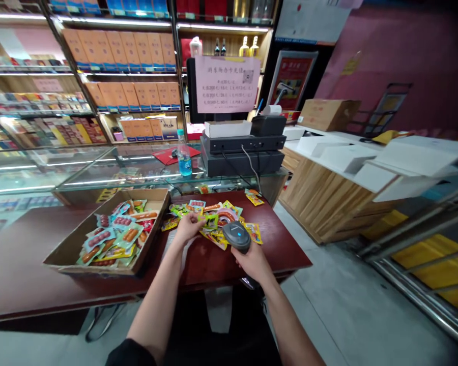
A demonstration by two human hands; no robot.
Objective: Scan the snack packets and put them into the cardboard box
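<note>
My left hand [190,226] pinches the end of a green snack packet [210,221] above a pile of packaged snacks [216,236] on the dark red table. In my right hand [252,258] is a dark grey handheld scanner [237,236], its blue light showing on top. The scanner's head is just right of the green packet, over the pile's right side. Left of my left hand stands an open cardboard box [152,201] holding several packaged sausages [131,234].
Behind the table [290,254], a glass counter carries a blue drink bottle [183,155], a black cash drawer [244,161] and a monitor with a pink sign [228,84]. Cables hang near the table's back edge. A wooden counter [320,203] stands at right.
</note>
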